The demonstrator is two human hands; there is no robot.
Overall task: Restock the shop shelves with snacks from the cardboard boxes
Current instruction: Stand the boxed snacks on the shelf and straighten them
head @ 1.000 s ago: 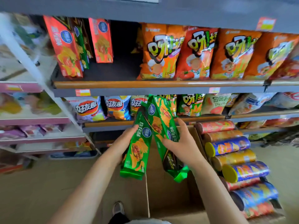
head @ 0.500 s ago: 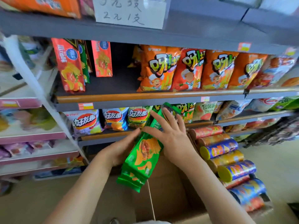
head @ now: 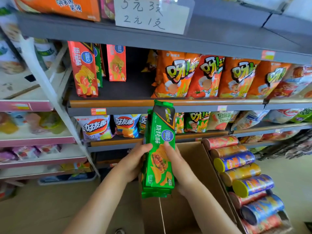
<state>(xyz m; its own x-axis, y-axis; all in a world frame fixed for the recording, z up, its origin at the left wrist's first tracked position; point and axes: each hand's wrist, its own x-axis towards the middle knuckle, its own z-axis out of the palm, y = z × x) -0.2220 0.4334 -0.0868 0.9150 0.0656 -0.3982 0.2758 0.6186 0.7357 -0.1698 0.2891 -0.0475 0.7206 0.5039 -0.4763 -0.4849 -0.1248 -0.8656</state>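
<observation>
Green foil packs (head: 158, 149), stacked upright, sit between your hands just below the half-bare shelf (head: 128, 103) and above the open cardboard box (head: 190, 166). Your left hand (head: 133, 163) curls round the stack's left edge, thumb on the front; your right hand (head: 179, 163) clasps the right edge. They look light, slick and crushable, so keep hold mid-length along the edges. Tall narrow sleeves, dark top corner, chips pictured below.

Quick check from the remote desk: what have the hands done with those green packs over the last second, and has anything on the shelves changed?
The green packs, splayed apart a second ago, are now squared into one upright stack and raised toward the shelf. The left hand and right hand grip it from either side. The red packs, orange bags and tubes look unchanged.
</observation>
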